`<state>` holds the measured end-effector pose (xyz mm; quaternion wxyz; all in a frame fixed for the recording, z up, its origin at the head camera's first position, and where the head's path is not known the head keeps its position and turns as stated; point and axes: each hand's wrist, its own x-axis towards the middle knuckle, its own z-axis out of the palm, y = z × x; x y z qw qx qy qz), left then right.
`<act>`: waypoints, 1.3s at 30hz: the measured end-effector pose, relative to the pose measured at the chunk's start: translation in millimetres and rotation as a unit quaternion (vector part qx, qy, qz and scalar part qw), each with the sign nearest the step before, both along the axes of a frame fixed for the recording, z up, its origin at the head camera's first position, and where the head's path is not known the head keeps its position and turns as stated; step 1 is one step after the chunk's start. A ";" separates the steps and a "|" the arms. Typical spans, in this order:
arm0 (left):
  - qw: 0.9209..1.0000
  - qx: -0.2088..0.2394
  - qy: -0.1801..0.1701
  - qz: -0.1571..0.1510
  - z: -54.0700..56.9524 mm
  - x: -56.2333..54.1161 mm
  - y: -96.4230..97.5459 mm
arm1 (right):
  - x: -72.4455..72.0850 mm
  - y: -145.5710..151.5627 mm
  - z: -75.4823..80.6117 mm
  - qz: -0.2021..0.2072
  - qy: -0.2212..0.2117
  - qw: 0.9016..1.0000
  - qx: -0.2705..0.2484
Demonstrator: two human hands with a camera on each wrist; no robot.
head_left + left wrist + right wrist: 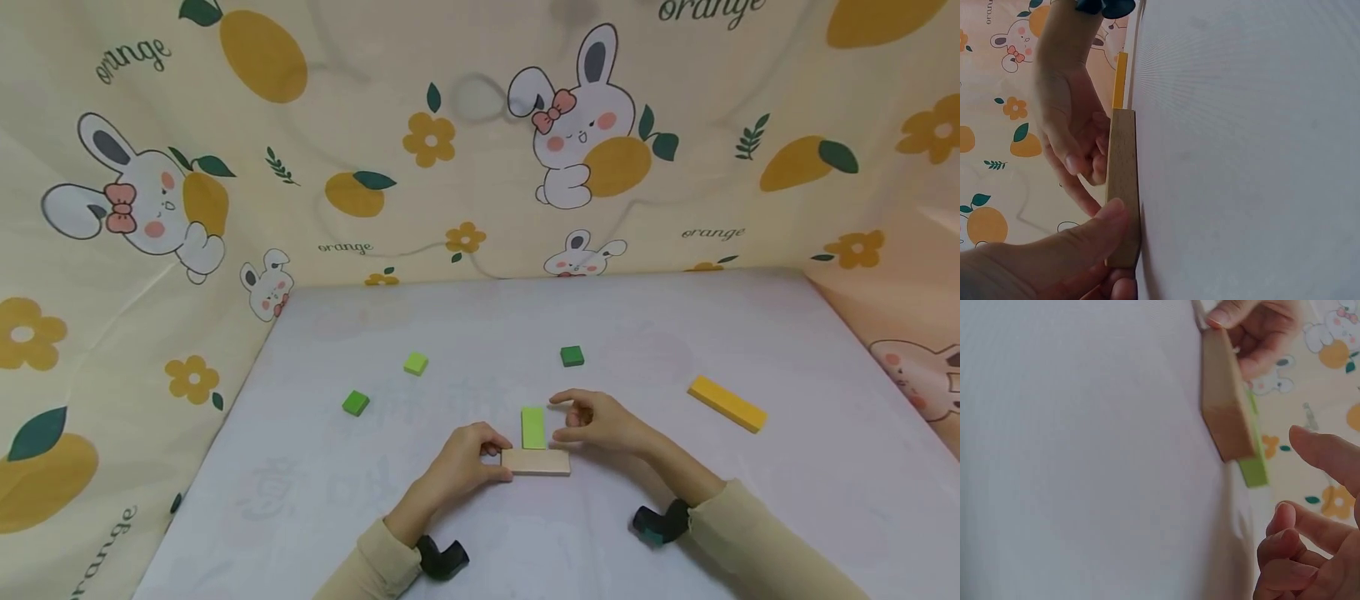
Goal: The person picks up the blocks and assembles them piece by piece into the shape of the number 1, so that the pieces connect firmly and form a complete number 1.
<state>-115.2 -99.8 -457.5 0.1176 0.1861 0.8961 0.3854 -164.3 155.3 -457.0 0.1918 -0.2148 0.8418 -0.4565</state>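
A plain wooden block (pixel 536 462) lies lengthwise across the table in front of the person. My left hand (pixel 468 458) pinches its left end between thumb and fingers; in the left wrist view the thumb presses on the block's near face. Behind the wooden block, at a right angle to it, lies a light green block (pixel 532 427), seemingly against its far edge. My right hand (pixel 600 422) hovers just right of the light green block, thumb and index finger stretched apart, the other fingers bent. Nothing is held there; the right wrist view shows a gap to both blocks.
Small green squares lie farther back: a mid-green one (pixel 356 403) and a lime one (pixel 416 363) on the left, a dark green one (pixel 572 356) behind the right hand. A long yellow block (pixel 727 404) lies to the right. Printed cloth (pixel 480 167) hangs behind the white table (pixel 300 517).
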 end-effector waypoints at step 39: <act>1.000 0.020 0.006 0.001 -3.5 0.7 -1.8 | 8.8 122.4 42.2 -0.086 0.128 0.987 0.031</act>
